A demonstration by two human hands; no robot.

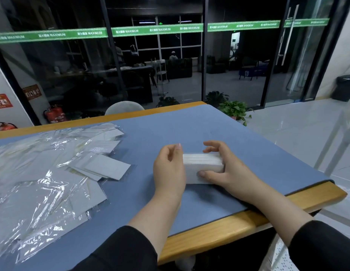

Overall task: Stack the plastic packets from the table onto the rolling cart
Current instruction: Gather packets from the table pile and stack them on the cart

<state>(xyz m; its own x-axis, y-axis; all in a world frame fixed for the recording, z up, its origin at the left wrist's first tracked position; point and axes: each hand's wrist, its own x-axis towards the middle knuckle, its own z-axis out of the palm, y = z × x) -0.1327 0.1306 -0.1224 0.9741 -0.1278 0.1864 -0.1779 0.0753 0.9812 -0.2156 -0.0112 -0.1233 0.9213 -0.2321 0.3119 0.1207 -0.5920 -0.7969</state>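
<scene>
Gripping packet stack [202,167] between left hand [169,170], right hand [227,169].

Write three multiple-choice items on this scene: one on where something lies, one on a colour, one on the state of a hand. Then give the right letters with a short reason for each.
1. Where do the loose plastic packets lie relative to the white stack?
A. To its left
B. To its right
C. On top of it

2. What colour is the mat covering the table?
A. Green
B. Blue
C. Red

3. What is the right hand doing?
A. Hanging off the table edge
B. Resting flat on the loose packets
C. Holding the white stack

Answers:
1. A, the packets spread over the left part of the mat, while the stack stands between the two hands.
2. B, the mat is blue, with a wooden table edge around it.
3. C, its thumb and fingers curl round the stack's right end, while the left hand is against the other end.
</scene>
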